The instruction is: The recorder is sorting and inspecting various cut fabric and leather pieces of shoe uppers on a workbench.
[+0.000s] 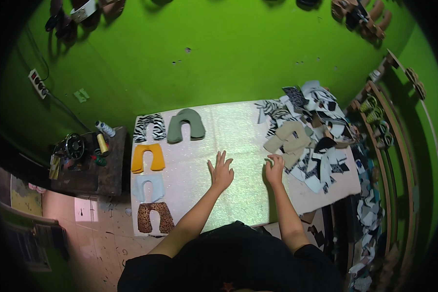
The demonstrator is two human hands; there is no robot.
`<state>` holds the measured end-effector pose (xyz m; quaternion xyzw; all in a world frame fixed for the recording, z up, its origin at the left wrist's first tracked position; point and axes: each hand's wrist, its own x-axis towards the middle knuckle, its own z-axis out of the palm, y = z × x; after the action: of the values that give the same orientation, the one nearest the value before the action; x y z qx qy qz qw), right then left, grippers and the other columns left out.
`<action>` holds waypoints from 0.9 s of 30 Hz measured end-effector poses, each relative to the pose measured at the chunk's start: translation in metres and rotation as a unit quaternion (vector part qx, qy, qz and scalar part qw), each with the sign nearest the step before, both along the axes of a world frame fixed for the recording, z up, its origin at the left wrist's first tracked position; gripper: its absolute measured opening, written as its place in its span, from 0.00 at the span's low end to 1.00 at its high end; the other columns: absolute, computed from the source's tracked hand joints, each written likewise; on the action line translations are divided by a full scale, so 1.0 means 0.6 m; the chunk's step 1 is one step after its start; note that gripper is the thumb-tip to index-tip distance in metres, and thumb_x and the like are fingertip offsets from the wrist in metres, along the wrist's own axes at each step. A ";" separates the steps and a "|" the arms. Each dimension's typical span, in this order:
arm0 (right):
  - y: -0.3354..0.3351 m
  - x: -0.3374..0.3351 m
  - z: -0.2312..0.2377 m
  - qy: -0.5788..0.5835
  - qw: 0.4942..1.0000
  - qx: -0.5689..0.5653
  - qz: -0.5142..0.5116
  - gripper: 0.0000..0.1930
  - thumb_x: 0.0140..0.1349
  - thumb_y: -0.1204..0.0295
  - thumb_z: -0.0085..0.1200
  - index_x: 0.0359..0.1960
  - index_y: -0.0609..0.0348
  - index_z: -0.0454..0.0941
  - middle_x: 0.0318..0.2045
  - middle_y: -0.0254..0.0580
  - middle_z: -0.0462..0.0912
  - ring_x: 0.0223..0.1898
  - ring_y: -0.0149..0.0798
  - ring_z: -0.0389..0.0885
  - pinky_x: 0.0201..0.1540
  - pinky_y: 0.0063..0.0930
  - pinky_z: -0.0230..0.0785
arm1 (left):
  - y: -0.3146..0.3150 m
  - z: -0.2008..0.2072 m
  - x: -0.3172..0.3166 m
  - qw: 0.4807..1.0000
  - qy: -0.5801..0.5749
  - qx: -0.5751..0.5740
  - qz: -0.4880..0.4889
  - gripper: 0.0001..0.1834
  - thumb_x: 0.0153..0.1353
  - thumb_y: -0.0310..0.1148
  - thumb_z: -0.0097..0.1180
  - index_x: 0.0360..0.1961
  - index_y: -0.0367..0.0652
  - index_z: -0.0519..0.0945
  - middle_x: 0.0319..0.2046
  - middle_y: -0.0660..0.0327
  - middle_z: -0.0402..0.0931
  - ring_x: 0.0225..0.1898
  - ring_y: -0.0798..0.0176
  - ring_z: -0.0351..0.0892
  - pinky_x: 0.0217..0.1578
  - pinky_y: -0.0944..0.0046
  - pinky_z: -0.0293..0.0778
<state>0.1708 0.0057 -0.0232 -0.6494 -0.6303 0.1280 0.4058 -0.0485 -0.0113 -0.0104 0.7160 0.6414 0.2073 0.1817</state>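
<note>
My left hand [221, 173] hovers over or rests on the whitish, shimmering tabletop [233, 129], fingers spread and nothing in them. To its right, my right hand [274, 166] is open with loosely bent fingers, close beside beige cut pieces [293, 137]; I cannot tell whether it touches them. Along the table's left side lie U-shaped cut pieces: zebra-print [140, 129], yellow [138, 158], light blue [141, 189] and leopard-print [145, 217]. A thick stack of green U-shaped pieces [197, 127] lies beside the zebra ones.
A heap of mixed scraps [321, 163] covers the table's right end. At left stands a dark sewing table [111, 168] with a handwheel [75, 146] and thread spools [102, 144]. A wooden rack with sandals [374, 115] lines the right wall. Shoes hang on the green wall.
</note>
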 end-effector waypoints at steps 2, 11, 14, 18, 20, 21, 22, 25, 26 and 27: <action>-0.010 0.040 0.003 -0.012 0.999 0.009 -0.037 0.12 0.47 0.78 0.50 0.36 0.60 0.74 0.40 0.48 0.70 0.45 0.48 0.65 0.51 0.37 0.55 | -0.002 -0.003 0.041 1.000 -0.009 0.012 -0.019 0.20 0.50 0.30 0.51 0.47 0.46 0.73 0.63 0.54 0.49 0.67 0.54 0.39 0.59 0.35 0.31; -0.008 0.173 0.012 0.010 0.998 -0.003 -0.060 0.16 0.48 0.75 0.52 0.41 0.63 0.73 0.36 0.46 0.73 0.35 0.41 0.71 0.42 0.31 0.63 | 0.041 0.039 0.221 0.987 -0.090 0.099 -0.087 0.19 0.49 0.29 0.51 0.45 0.44 0.72 0.53 0.52 0.61 0.61 0.48 0.49 0.59 0.45 0.43; 0.000 0.198 0.012 0.095 0.990 -0.093 -0.040 0.18 0.49 0.74 0.52 0.44 0.65 0.72 0.31 0.43 0.75 0.28 0.35 0.73 0.35 0.26 0.66 | 0.064 0.047 0.273 0.982 -0.107 0.098 -0.120 0.20 0.47 0.29 0.53 0.45 0.43 0.72 0.52 0.53 0.63 0.58 0.51 0.55 0.56 0.49 0.51; 0.009 0.223 0.007 0.135 0.978 -0.158 -0.015 0.22 0.51 0.74 0.52 0.50 0.67 0.69 0.21 0.37 0.74 0.23 0.29 0.72 0.30 0.23 0.66 | 0.094 0.046 0.336 0.978 -0.103 0.083 -0.161 0.20 0.46 0.29 0.55 0.44 0.43 0.72 0.49 0.54 0.66 0.54 0.52 0.61 0.51 0.54 0.59; 0.015 0.229 0.002 0.165 0.972 -0.167 0.007 0.22 0.51 0.73 0.52 0.49 0.67 0.69 0.21 0.42 0.76 0.24 0.37 0.75 0.32 0.28 0.67 | 0.112 0.042 0.355 0.978 -0.103 0.080 -0.165 0.21 0.45 0.29 0.55 0.44 0.42 0.72 0.48 0.53 0.66 0.53 0.51 0.62 0.50 0.55 0.61; 0.018 0.230 0.004 0.164 0.972 -0.169 0.014 0.21 0.51 0.73 0.52 0.49 0.66 0.70 0.21 0.42 0.77 0.24 0.37 0.75 0.32 0.28 0.68 | 0.120 0.036 0.362 0.977 -0.103 0.081 -0.168 0.21 0.44 0.28 0.56 0.44 0.42 0.72 0.47 0.53 0.66 0.52 0.51 0.63 0.49 0.55 0.63; 0.020 0.230 0.004 0.165 0.971 -0.172 0.015 0.21 0.51 0.73 0.52 0.49 0.66 0.70 0.21 0.42 0.77 0.24 0.37 0.75 0.32 0.28 0.68 | 0.127 0.029 0.366 0.978 -0.102 0.078 -0.166 0.21 0.44 0.28 0.56 0.44 0.42 0.72 0.47 0.53 0.66 0.52 0.51 0.63 0.49 0.55 0.63; 0.027 0.239 -0.004 0.170 0.971 -0.168 0.032 0.21 0.51 0.73 0.52 0.49 0.65 0.70 0.22 0.42 0.78 0.24 0.36 0.76 0.32 0.27 0.67 | 0.143 0.017 0.379 0.980 -0.094 0.071 -0.159 0.24 0.42 0.27 0.55 0.45 0.41 0.70 0.45 0.53 0.66 0.48 0.48 0.66 0.47 0.54 0.66; 0.028 0.245 -0.008 0.171 0.970 -0.170 0.032 0.21 0.51 0.73 0.52 0.49 0.65 0.70 0.22 0.42 0.78 0.24 0.36 0.76 0.32 0.27 0.67 | 0.145 0.014 0.384 0.981 -0.093 0.069 -0.159 0.24 0.42 0.27 0.55 0.45 0.41 0.70 0.45 0.53 0.66 0.48 0.48 0.66 0.47 0.54 0.66; 0.030 0.247 -0.009 0.180 0.968 -0.173 0.036 0.21 0.51 0.73 0.52 0.49 0.65 0.70 0.22 0.42 0.78 0.24 0.35 0.75 0.32 0.27 0.67 | 0.146 0.012 0.385 0.982 -0.092 0.059 -0.154 0.24 0.42 0.26 0.55 0.45 0.41 0.70 0.45 0.53 0.66 0.47 0.47 0.66 0.47 0.54 0.66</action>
<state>0.3190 0.0234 -0.0284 -0.6530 -0.5376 0.3642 0.3898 0.1827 0.0761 -0.0031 0.7935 0.4904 0.2794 0.2276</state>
